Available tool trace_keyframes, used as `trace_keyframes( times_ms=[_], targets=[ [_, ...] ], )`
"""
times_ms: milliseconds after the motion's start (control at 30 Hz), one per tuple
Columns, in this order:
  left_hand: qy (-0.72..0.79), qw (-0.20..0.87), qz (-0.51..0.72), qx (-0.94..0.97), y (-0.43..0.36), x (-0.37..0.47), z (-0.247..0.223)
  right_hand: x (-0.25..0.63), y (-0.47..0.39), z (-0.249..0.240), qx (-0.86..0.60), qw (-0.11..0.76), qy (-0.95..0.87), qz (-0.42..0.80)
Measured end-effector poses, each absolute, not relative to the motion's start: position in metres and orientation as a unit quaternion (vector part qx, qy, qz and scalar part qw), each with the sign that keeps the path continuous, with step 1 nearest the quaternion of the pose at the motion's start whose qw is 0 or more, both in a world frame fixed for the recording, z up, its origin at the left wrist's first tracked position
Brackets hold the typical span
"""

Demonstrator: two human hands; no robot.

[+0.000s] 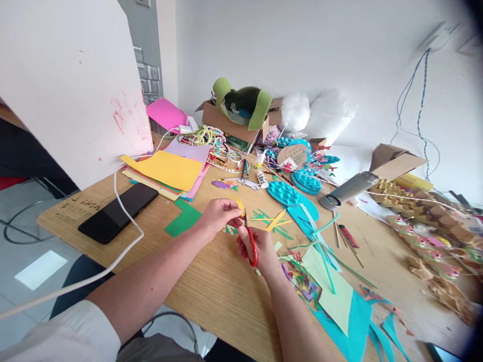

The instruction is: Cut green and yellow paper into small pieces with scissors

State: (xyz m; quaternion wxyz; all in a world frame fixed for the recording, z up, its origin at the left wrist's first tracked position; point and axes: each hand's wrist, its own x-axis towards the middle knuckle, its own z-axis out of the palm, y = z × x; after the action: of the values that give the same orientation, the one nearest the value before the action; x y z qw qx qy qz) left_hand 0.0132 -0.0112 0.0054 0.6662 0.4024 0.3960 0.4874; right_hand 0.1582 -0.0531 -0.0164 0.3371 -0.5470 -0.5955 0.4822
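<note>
Between the fingers of my left hand point(221, 217) is a small piece of yellow paper point(239, 202), held up above the table. My right hand point(260, 246) is closed on red-handled scissors point(252, 250), whose blades point up toward the yellow piece. Both hands are close together, fingertips almost meeting. Beneath and beside them lie thin green and yellow paper strips point(277, 219) and small pale paper bits point(230, 229). A green paper piece point(183, 219) rests left of my left hand.
A black phone point(118, 211) and a white cable point(128, 216) lie at the left, near stacked coloured paper point(169, 171). Rightward are blue paper point(339, 327), coloured scraps point(302, 281), a metal flask point(349, 188) and egg-carton pieces point(400, 198). A cardboard box point(226, 123) stands behind.
</note>
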Motion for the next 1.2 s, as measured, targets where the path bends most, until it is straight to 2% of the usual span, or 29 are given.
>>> trace_keyframes(
  times_ms=[1000,1200],
  targets=[
    [0.396,0.663,0.457,0.44,-0.0093,0.012,0.0042,0.1584,-0.0537,-0.0127,-0.538,0.341,-0.588,0.499],
    [0.409,0.613,0.473,0.483,-0.0071,0.0121,-0.0019,0.1591,-0.0533,-0.0126,-0.541,0.33,-0.583,0.508]
  ],
)
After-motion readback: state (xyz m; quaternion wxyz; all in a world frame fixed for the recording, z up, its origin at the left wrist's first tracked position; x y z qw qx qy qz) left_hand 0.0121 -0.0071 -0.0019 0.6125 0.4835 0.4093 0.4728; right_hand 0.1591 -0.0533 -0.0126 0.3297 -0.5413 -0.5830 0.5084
